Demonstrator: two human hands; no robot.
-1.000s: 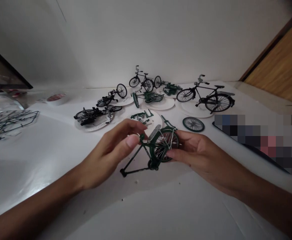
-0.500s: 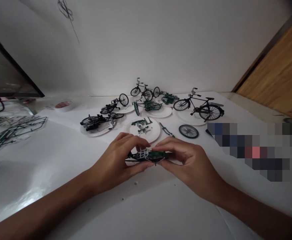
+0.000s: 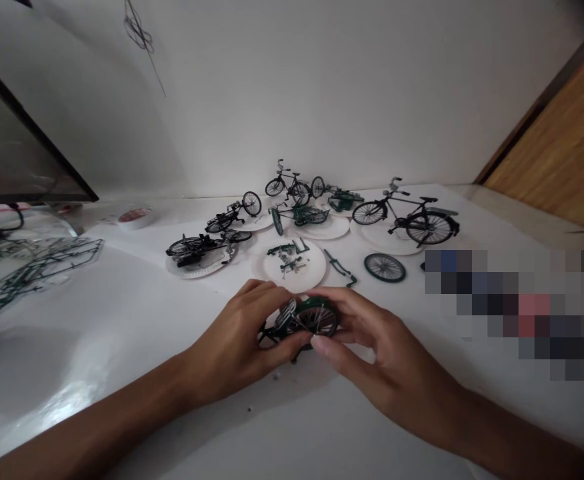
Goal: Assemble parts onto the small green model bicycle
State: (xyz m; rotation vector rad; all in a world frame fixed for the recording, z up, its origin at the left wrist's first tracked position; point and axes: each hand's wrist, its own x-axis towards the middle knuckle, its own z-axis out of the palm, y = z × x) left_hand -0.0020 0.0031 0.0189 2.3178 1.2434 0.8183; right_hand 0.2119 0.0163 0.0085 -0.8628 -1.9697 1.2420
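White table [image 3: 122, 347], finished model bikes on paper plates [image 3: 297, 277] at 12 o'clock. Both the left hand [image 3: 239, 340] and right hand [image 3: 372, 347] pinch a half-built green model bike [image 3: 305, 320]. Looks light and fragile, so I'd hold the frame, not the spokes.

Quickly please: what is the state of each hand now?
Left hand: closed on the green model bicycle.
Right hand: closed on the same bicycle.

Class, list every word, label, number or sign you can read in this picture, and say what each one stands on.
None can be read.
Round tape roll with a red top: any print is too small and blurred.
Pixelated patch at the right: nothing legible.
Green model bicycle held by left hand and right hand: no lettering visible.
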